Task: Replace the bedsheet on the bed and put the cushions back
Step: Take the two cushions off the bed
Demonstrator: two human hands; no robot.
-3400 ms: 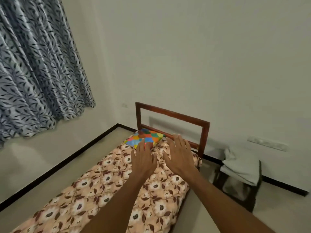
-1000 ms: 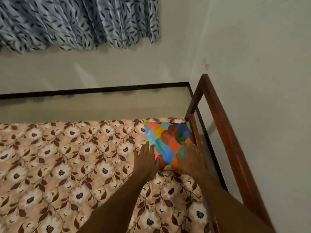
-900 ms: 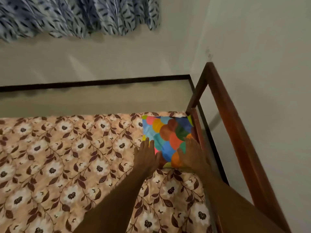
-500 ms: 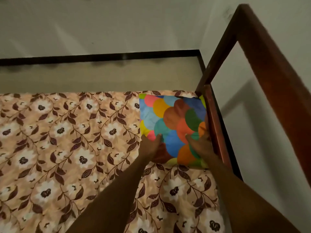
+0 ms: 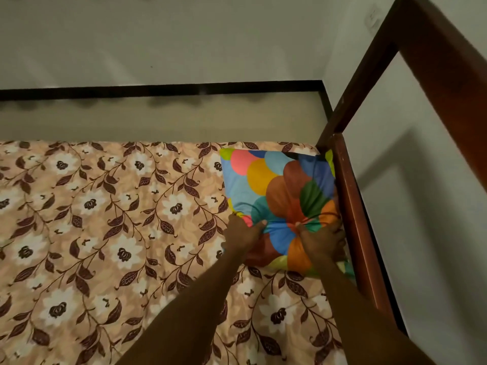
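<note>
Nearest, two bare forearms stretched over a peach floral bedsheet (image 5: pixel 92 233), spread flat across the mattress. Ahead, left hand (image 5: pixel 243 234) pinching the near left edge of a multicoloured cushion (image 5: pixel 276 185), fingers curled into bunched fabric. Right hand (image 5: pixel 322 239) gripping the near right part likewise, with creases fanning from the grasp. Cushion lying on the sheet at the far right corner, against the wooden headboard (image 5: pixel 353 206). Beyond, beige floor (image 5: pixel 158 119), black skirting (image 5: pixel 158 89), pale wall (image 5: pixel 184 35).

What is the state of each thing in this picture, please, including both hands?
Multicoloured square fabric cushion: lies against the headboard, puckered where gripped.
Peach floral fabric bedsheet: spread over the bed.
Brown wooden headboard: upright, beside the wall.
Left hand: grips the cushion.
Right hand: grips the cushion.
</note>
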